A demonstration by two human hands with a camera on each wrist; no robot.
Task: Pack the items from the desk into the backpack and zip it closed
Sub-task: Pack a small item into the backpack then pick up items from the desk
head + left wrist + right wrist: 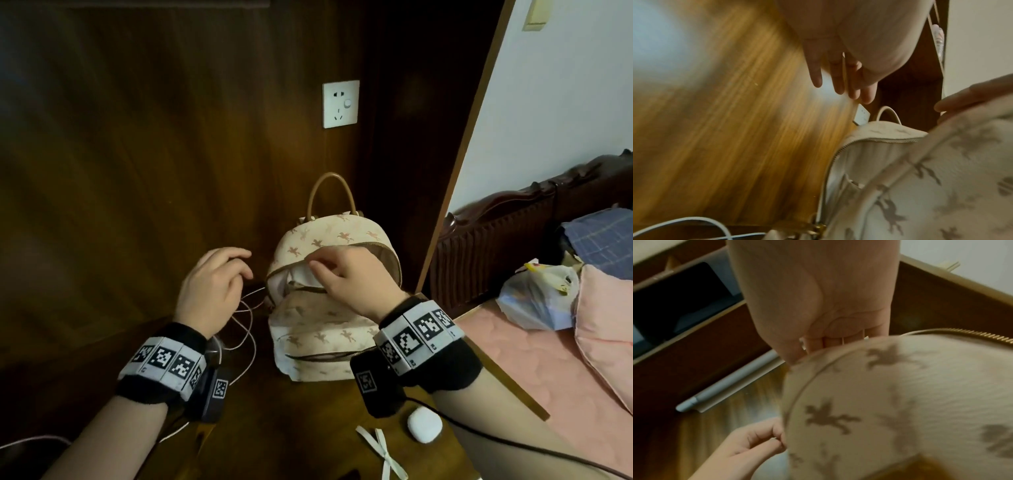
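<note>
Feeding the cable into the open backpack

The backpack [322, 298] stands on the table [274, 428] with its top unzipped. The right hand [346, 277] has its fingers curled over the flap and holds it open. The left hand [212, 284] pinches the thin white cable [245, 329] just beside the opening. The rest of the cable hangs in loose loops on the table, so it could snag or slip back out. The white earbud case [424, 425] and ribbon [383, 448] still wait near the front edge.
</note>
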